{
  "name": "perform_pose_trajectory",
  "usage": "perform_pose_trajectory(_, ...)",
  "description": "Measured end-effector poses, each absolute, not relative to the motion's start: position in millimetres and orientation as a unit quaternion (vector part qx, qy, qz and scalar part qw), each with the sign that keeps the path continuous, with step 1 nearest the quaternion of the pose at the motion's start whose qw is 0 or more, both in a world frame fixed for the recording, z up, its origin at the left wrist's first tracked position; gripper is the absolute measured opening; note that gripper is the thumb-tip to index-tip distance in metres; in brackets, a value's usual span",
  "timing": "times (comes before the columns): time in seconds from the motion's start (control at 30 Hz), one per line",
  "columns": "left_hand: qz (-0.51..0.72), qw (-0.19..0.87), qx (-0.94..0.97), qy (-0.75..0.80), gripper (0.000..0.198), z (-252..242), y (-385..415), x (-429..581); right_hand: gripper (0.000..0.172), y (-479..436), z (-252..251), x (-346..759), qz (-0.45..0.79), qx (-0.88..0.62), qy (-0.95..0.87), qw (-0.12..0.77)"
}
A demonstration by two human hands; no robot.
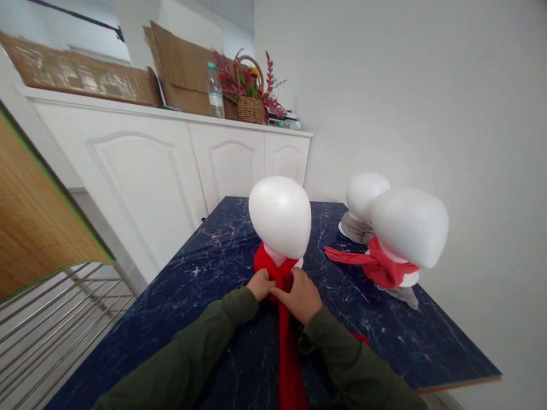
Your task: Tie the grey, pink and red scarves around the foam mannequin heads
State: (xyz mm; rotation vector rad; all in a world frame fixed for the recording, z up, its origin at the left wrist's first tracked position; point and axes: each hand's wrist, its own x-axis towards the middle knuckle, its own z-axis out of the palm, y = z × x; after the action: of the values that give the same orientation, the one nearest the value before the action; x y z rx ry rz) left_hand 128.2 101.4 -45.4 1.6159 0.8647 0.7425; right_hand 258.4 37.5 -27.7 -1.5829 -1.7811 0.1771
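A smooth white mannequin head (280, 213) stands upright in front of me on the dark blue table. Round its neck lies a red scarf (287, 347), with one long end hanging down toward me. At the front of the neck, my left hand (260, 285) pinches the scarf from the left. Opposite it, my right hand (302, 296) grips the same cloth, its thumb almost touching the left fingers. Both hands are closed on the fabric and partly cover the place where it crosses. Another bit of red cloth (360, 338) shows beside my right sleeve.
On the right stand a mannequin head (408, 222) with a coral-red scarf (384, 265) and another head (365, 193) with grey cloth (356, 228). The marbled table (205, 273) ends at the right. Left are a wire rack (77, 319) and white cabinets (141, 165) bearing boxes, a bottle and a flower basket.
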Motion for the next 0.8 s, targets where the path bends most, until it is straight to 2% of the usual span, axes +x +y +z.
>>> perform_pose_trajectory(0.1, 0.324, 0.559, 0.666, 0.372, 0.018, -46, 104, 127, 0.041, 34, -26, 256, 0.034, -0.600, -0.702, 0.381)
perform_pose_trajectory(0.2, 0.336, 0.575, 0.645, 0.375, 0.018, -47, 107, 126, 0.035, 35, -27, 252, 0.026, -0.589, -0.729, 0.348)
perform_pose_trajectory(0.3, 0.340, 0.603, 0.619, 0.370, 0.014, -48, 107, 127, 0.019, 38, -31, 250, 0.037, -0.593, -0.733, 0.331)
perform_pose_trajectory(0.4, 0.343, 0.636, 0.589, 0.362, 0.008, -47, 104, 129, 0.003, 43, -36, 252, 0.064, -0.589, -0.724, 0.355)
perform_pose_trajectory(0.5, 0.354, 0.666, 0.552, 0.356, 0.013, -44, 100, 130, 0.006, 48, -40, 257, 0.103, -0.585, -0.702, 0.394)
perform_pose_trajectory(0.67, 0.400, 0.764, 0.385, 0.329, 0.023, -39, 101, 125, 0.005, 55, -43, 267, 0.147, -0.604, -0.667, 0.410)
perform_pose_trajectory(0.8, 0.415, 0.776, 0.354, 0.316, 0.023, -38, 107, 115, 0.007, 59, -40, 278, 0.173, -0.620, -0.647, 0.409)
